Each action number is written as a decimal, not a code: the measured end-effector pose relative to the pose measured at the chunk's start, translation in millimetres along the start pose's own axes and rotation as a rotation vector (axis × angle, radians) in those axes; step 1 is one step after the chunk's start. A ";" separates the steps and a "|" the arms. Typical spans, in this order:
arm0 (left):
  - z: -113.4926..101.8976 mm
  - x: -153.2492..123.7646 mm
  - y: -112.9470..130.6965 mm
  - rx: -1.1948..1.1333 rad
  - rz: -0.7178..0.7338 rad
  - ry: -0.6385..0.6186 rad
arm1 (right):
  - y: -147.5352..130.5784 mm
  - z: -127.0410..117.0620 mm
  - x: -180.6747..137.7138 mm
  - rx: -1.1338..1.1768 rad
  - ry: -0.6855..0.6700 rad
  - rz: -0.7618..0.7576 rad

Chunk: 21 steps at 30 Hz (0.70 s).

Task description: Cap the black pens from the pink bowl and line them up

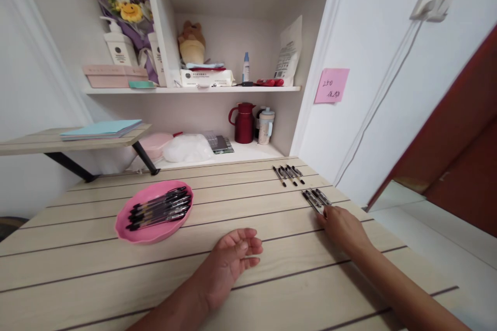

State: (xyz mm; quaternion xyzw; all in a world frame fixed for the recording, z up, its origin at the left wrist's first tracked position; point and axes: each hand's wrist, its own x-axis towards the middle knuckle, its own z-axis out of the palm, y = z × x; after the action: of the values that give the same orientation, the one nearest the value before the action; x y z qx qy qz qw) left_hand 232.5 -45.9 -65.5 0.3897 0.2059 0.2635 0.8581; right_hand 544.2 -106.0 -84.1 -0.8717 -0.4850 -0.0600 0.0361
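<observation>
Right hand (pixel 344 227): at the lower ends of the near pen group (pixel 315 197); fingertips hidden, so I could not tell whether they gripped anything.
Left hand (pixel 235 256): was empty, fingers apart and loosely curled above the counter (pixel 287 295).
Bowl pens (pixel 161 208): lay heaped in the pink bowl (pixel 151 238).
Risk: a sideways brush could have skewed the near pen group, packed closely.
Count: one bowl; two groups, including the far pen group (pixel 292 176); overlapping pens were uncountable.

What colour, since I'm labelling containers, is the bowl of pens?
The wavy-rimmed bowl is pink, showing best in the head view, the only one.
</observation>
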 end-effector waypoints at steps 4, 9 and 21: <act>0.0 0.0 -0.5 0.003 0.010 -0.001 | -6.0 -6.8 -9.7 -0.015 0.064 -0.022; 0.3 1.4 -2.0 0.049 0.027 0.002 | -51.1 -19.2 -36.5 0.078 0.065 -0.171; -13.0 -19.0 81.1 1.093 0.120 0.215 | -179.9 -38.1 -67.2 0.336 0.002 -0.566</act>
State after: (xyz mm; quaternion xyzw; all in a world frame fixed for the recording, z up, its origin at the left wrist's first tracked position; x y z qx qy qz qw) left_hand 186.8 -5.0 -7.6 0.7598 0.3762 0.2052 0.4889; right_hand 353.6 -72.3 -54.8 -0.6842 -0.7110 0.0123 0.1620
